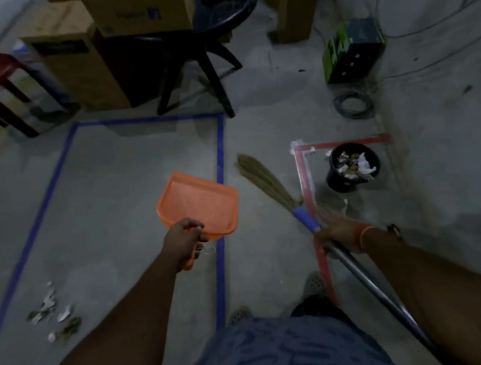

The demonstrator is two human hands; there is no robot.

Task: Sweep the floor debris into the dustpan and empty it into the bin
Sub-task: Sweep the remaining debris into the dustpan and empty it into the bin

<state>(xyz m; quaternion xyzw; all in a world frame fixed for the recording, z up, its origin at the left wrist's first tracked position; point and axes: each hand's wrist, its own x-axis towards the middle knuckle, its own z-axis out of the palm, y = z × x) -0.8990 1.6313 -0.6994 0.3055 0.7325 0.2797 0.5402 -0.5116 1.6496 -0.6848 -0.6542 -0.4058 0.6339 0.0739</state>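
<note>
A grey concrete floor (119, 192) carries a blue-taped rectangle (219, 155). At four o'clock, the right hand (338, 236) grasps the broom (265, 180); at centre, the left hand's grip clenches the orange dustpan (200, 202), seemingly empty. The black bin (353, 167) at two o'clock holds litter. Debris (54, 315) remains at eight o'clock, so another sweep likely comes next. Box lettering is unreadable.

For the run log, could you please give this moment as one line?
left hand: holds dustpan | right hand: holds broom | debris: on floor
</note>
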